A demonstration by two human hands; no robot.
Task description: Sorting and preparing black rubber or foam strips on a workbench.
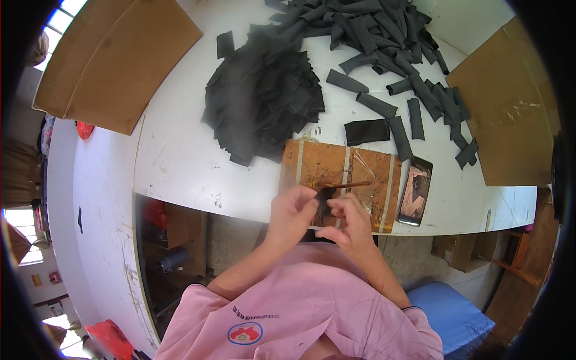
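Note:
A small dark fabric piece point(324, 200) is pinched between the thumb and fingers of my left hand point(290, 215). My right hand point(353, 224) meets it from the other side, its curled fingers closed on the piece's edge and its thumb standing lower, apart from them. Just beyond the fingers a thin brown stick point(357, 184) points to the right; its left end meets the fabric, and whether it goes inside cannot be made out. Both hands are over the near part of a worn brown board point(312, 157) with pale strips.
A big heap of flat black fabric pieces point(264, 96) lies beyond the board, with many grey-black fabric tubes point(366, 30) at the far right. A phone point(415, 195) lies right of the board. Cardboard boxes stand left point(114, 60) and right point(507, 108). A blue stool point(450, 318) is below.

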